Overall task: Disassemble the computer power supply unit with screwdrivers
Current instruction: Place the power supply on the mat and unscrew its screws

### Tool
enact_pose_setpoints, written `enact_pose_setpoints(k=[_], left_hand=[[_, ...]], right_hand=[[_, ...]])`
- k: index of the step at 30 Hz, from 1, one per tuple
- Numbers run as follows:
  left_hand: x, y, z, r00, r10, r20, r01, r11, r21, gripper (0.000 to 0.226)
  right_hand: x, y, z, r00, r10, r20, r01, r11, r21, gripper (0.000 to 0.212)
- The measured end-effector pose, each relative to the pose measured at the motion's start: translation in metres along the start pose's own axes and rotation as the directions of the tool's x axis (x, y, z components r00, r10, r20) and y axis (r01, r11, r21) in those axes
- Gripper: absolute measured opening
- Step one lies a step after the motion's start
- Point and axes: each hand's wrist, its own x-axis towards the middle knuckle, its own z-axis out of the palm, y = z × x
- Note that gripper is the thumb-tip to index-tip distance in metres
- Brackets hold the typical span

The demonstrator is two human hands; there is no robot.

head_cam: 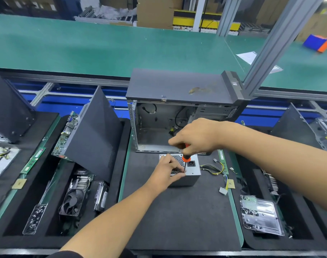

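Note:
A grey metal power supply unit (193, 169) stands on the black mat in front of an open computer case (177, 112), its mesh vent and power socket facing up. My right hand (196, 135) grips the orange-and-black handle of a screwdriver (186, 158) held nearly upright, tip down on the unit's top face near the front edge. My left hand (167, 171) lies over the unit's left side, fingers curled at the edge and pinching near the screwdriver tip. A bundle of yellow and black cables (217, 170) trails from the unit to the right.
Left of the mat lie a leaning case side panel (95, 140), a motherboard (65, 135), a cooler fan (74, 200), a hard drive (101, 198) and a clear screw tray (35, 218). A clear plastic box of small parts (259, 215) sits at right. A green conveyor (103, 47) runs behind.

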Motion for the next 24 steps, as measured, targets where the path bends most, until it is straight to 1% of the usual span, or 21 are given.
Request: enact_pose_setpoints(k=[2,4,6,8,10,11,13,14,16,19,20,23,24], left_hand=[[0.0003,0.0,-0.0005,1.0,0.001,0.001,-0.001,1.0,0.003,0.012],[0.0002,0.0009,-0.0003,1.0,0.0,-0.003,0.0,1.0,0.009,0.012],[0.0001,0.001,0.0006,1.0,-0.004,-0.006,0.004,1.0,0.007,0.013],[-0.0001,0.001,0.0008,1.0,0.001,-0.006,-0.001,1.0,0.001,0.013],[0.0006,0.0012,0.0002,1.0,0.005,-0.005,-0.005,1.0,0.012,0.013],[0.0011,0.0005,-0.0001,1.0,0.005,-0.003,-0.005,1.0,0.016,0.013],[0.0009,0.0003,-0.0001,1.0,0.002,-0.004,-0.002,1.0,0.013,0.013],[0.0003,0.0005,-0.0001,1.0,0.001,-0.004,-0.001,1.0,0.009,0.013],[0.0002,0.0001,-0.0001,1.0,0.004,-0.005,-0.004,1.0,0.004,0.013],[0.0001,0.0004,-0.0001,1.0,0.009,-0.006,-0.009,1.0,0.006,0.013],[0.0005,0.0002,0.0,1.0,0.011,-0.008,-0.011,1.0,0.009,0.013],[0.0009,-0.0012,0.0005,1.0,0.013,-0.009,-0.013,1.0,0.015,0.013],[0.0005,-0.001,0.0008,1.0,0.013,-0.006,-0.013,1.0,0.013,0.013]], right_hand=[[-0.0007,0.0022,0.0002,1.0,-0.019,-0.001,0.019,0.997,0.079,0.014],[-0.0022,0.0053,0.0028,1.0,-0.008,-0.009,0.009,0.99,0.142,0.017],[-0.0046,0.0066,0.0057,1.0,0.005,0.002,-0.005,0.975,0.224,0.027],[-0.0065,0.0057,0.0061,1.0,-0.002,0.025,-0.005,0.967,0.255,0.04],[-0.0073,0.0033,0.0047,1.0,0.0,0.02,-0.004,0.982,0.187,0.05],[-0.0072,0.0021,0.0036,1.0,0.011,0.002,-0.011,0.995,0.099,0.049],[-0.0062,0.0002,0.0024,0.998,0.038,-0.042,-0.043,0.992,-0.115,0.037],[-0.0054,-0.0007,0.0027,0.997,0.047,-0.059,-0.056,0.984,-0.169,0.029],[-0.0047,-0.0012,0.0035,0.998,0.038,-0.058,-0.046,0.986,-0.157,0.016],[-0.0053,0.001,0.0022,1.0,0.009,-0.029,-0.01,1.0,-0.01,0.011],[-0.0065,0.0012,0.0016,1.0,0.0,-0.03,0.0,1.0,0.017,0.015],[-0.0079,0.0014,0.0059,0.997,-0.034,-0.07,0.034,0.999,-0.003,0.035],[-0.0081,0.0009,0.0073,0.997,-0.035,-0.075,0.036,0.999,0.009,0.037]])
